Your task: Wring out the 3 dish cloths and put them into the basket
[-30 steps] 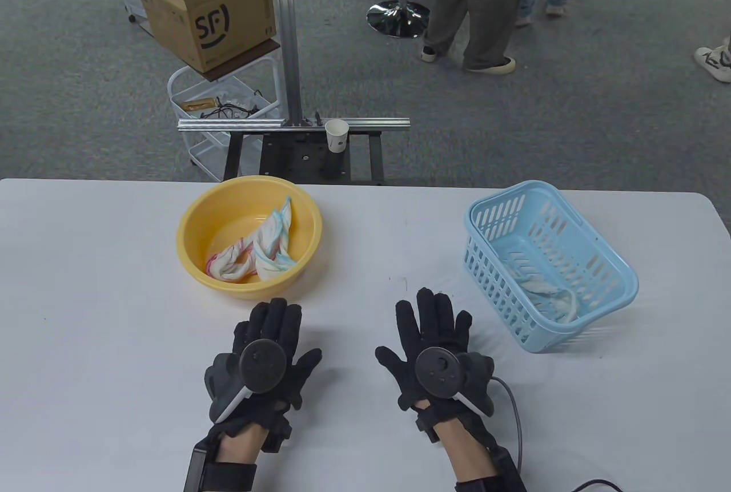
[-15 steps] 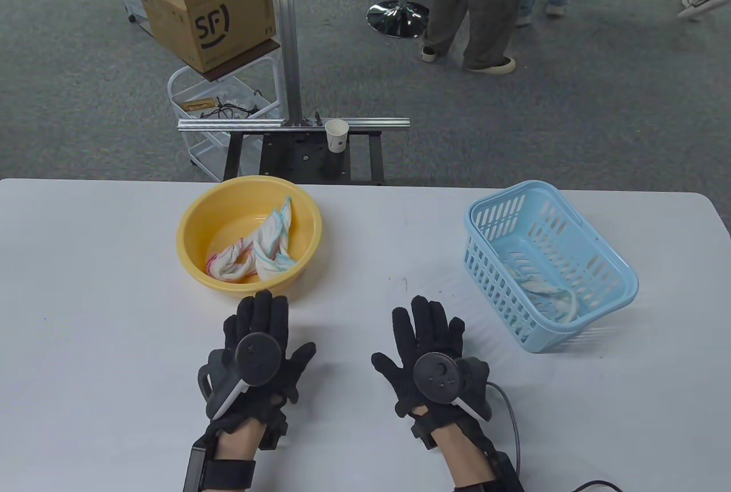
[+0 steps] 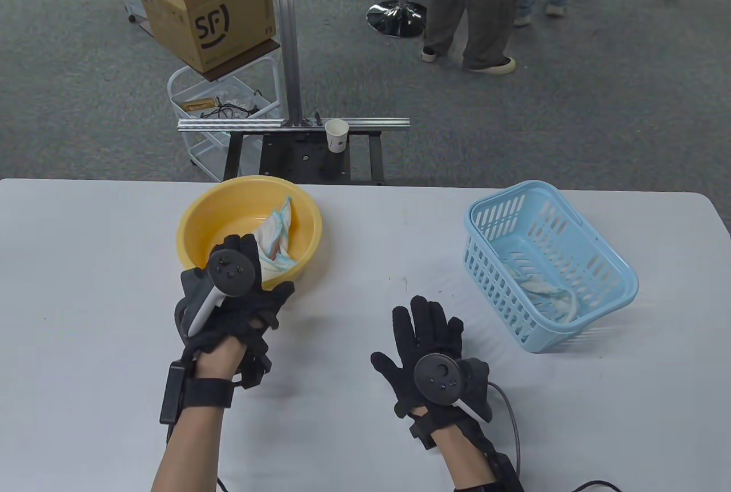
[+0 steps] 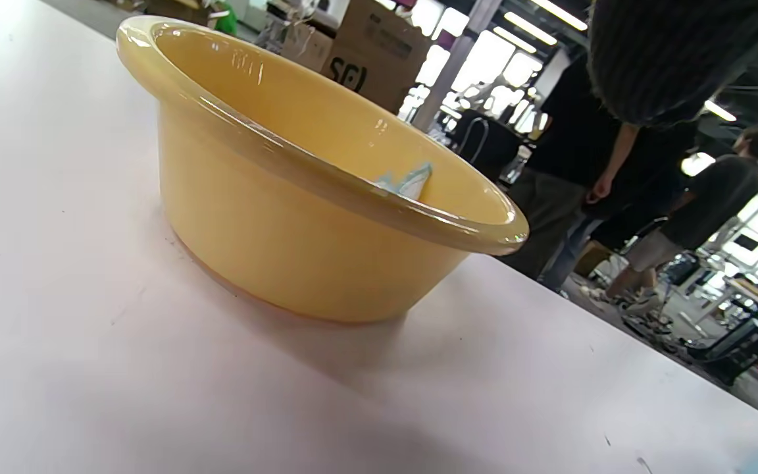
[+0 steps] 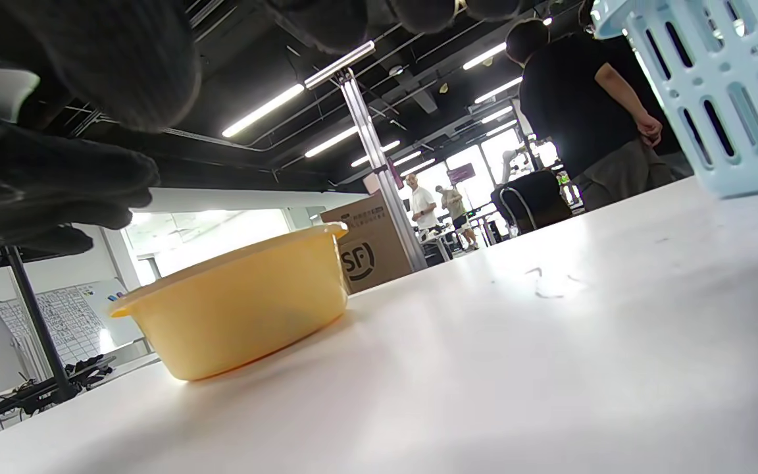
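Note:
A yellow bowl stands at the table's far left-middle. A blue-striped dish cloth lies in it, and its tip pokes above the rim. My left hand reaches over the bowl's near rim. Its fingers point into the bowl and hide the pink-striped cloth; the thumb is spread. My right hand lies flat and open on the table, holding nothing. A light blue basket at the right contains one cloth.
The white table ends just behind the bowl and basket. Beyond it stand an aluminium frame with a paper cup, a cardboard box on a cart, and people's legs. A cable trails from my right wrist.
My left hand has lifted off the table and moved forward over the bowl's near rim, covering the pink-striped cloth. The right hand has stayed flat in place.

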A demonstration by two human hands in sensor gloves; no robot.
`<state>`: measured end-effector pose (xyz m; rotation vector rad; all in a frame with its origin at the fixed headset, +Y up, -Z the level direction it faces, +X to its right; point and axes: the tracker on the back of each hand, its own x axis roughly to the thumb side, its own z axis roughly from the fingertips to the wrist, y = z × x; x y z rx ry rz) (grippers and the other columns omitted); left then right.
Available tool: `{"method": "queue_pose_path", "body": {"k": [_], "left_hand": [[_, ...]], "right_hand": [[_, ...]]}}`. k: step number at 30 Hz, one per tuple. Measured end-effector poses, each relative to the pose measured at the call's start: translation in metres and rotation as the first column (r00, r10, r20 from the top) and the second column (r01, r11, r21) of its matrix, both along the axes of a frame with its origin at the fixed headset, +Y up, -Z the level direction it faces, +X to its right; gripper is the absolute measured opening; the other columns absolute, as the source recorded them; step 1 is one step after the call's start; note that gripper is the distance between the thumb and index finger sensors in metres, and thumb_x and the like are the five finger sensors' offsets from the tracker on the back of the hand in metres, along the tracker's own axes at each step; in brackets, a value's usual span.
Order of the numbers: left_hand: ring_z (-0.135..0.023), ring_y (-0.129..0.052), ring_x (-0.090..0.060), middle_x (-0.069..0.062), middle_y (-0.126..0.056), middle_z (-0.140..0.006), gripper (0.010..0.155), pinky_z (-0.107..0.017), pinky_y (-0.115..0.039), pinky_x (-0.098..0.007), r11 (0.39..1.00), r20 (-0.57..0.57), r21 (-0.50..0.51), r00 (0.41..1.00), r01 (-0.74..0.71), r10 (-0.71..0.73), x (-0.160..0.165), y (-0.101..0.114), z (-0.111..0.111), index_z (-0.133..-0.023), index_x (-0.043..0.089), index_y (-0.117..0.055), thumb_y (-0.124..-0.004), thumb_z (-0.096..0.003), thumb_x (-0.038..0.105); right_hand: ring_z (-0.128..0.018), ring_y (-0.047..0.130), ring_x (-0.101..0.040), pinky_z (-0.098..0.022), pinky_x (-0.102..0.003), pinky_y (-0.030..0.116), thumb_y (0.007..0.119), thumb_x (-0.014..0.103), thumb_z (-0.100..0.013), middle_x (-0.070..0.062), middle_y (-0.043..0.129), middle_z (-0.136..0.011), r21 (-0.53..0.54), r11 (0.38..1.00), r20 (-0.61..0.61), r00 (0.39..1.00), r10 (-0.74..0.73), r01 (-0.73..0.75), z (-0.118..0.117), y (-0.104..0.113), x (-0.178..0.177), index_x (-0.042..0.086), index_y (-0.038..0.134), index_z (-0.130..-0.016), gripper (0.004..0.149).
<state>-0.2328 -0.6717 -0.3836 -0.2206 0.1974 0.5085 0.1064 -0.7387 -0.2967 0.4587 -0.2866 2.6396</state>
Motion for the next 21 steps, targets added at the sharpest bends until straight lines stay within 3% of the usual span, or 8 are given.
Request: {"method": "queue_pose_path", "body": {"k": [9, 21], "left_hand": [[-0.116, -0.029, -0.029, 0.007, -0.022, -0.119, 0.100, -0.083, -0.033, -0.053, 0.967, -0.125, -0.238, 0.990, -0.091, 0.062, -0.013, -0.017, -0.060, -0.112, 0.034, -0.015, -0.078, -0.0420, 0.068], [-0.114, -0.041, -0.031, 0.001, -0.032, -0.119, 0.098, -0.082, -0.042, -0.052, 0.911, -0.183, -0.354, 0.971, -0.210, 0.153, -0.019, -0.043, -0.104, -0.113, 0.030, -0.018, -0.076, -0.0435, 0.070]], "right_hand": [[-0.108, 0.029, -0.048, -0.070, -0.074, 0.027, 0.072, 0.065, -0.051, -0.017, 0.028, -0.117, -0.023, 0.999, 0.002, 1.000, 0.023, -0.023, 0.002, -0.001, 0.001, 0.020, 0.036, -0.110, 0.082], [-0.108, 0.034, -0.049, -0.070, -0.074, 0.030, 0.072, 0.063, -0.052, -0.018, 0.032, -0.117, -0.066, 0.998, 0.049, 0.999, 0.001, 0.002, -0.004, -0.004, 0.015, 0.020, 0.038, -0.110, 0.081]]}}
